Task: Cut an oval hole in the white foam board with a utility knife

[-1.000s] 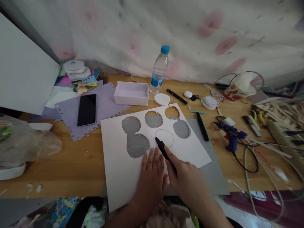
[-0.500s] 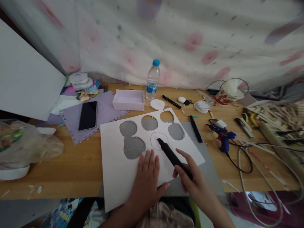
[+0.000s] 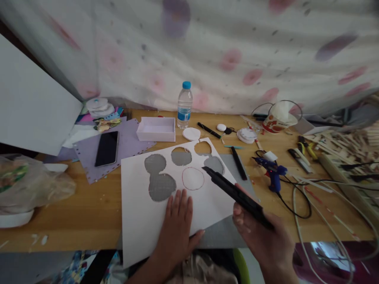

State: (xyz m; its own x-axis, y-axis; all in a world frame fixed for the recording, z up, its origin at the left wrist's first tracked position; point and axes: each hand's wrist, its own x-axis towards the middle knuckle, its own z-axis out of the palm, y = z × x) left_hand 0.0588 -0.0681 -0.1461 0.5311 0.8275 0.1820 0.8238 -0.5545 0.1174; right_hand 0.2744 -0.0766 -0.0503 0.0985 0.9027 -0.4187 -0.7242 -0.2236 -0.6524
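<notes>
A white foam-like sheet [image 3: 139, 232] lies tilted on a grey mat [image 3: 219, 234]. Several rounded holes are cut in it, and a red drawn circle [image 3: 193, 178] sits uncut near its middle. My left hand [image 3: 177, 225] rests flat on the sheet, fingers stretched out just below that circle. In my right hand [image 3: 263, 240], fingers wrap round a black utility knife [image 3: 237, 194]. Its dark pointed blade hangs over the sheet, right of the circle, aimed up and left. A black marker-like stick [image 3: 238, 163] lies at the mat's upper right.
A water bottle [image 3: 184, 104], an open white box [image 3: 156, 129] and white discs [image 3: 191, 134] stand behind the sheet. A phone [image 3: 107, 148] lies on purple paper [image 3: 84, 157] at left. At right are a blue glue gun [image 3: 272, 171], looping cables and wooden sticks [image 3: 346, 138].
My right hand has drawn the knife right and toward me, lifting its tip from over the red circle and changing its hold. My left hand stays flat; the whole view shifts slightly.
</notes>
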